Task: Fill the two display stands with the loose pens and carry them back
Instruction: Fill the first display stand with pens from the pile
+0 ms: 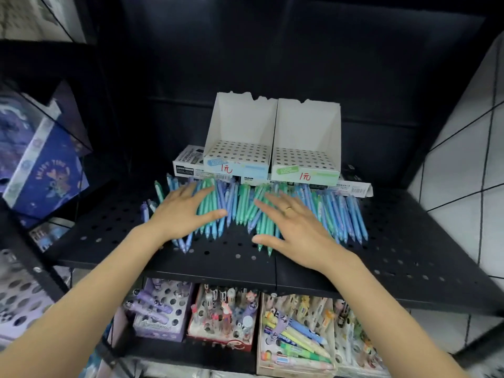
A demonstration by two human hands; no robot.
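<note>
Two white cardboard display stands with hole-punched tops sit side by side at the back of a black perforated shelf (pixel 395 241): the left stand (pixel 237 156) with a blue label, the right stand (pixel 305 162) with a green label. Both stands hold no pens. Several loose blue and green pens (pixel 240 208) lie in a row in front of them. My left hand (pixel 185 211) rests flat, fingers spread, on the left part of the pile. My right hand (pixel 294 227), wearing a ring, lies flat on the middle right part.
Flat marker boxes (pixel 188 163) lie under and beside the stands. Below the shelf, several boxes of character pens (pixel 294 336) stand in a row. Blue gift boxes (pixel 46 170) sit on the left rack. A white tiled wall (pixel 463 159) is on the right.
</note>
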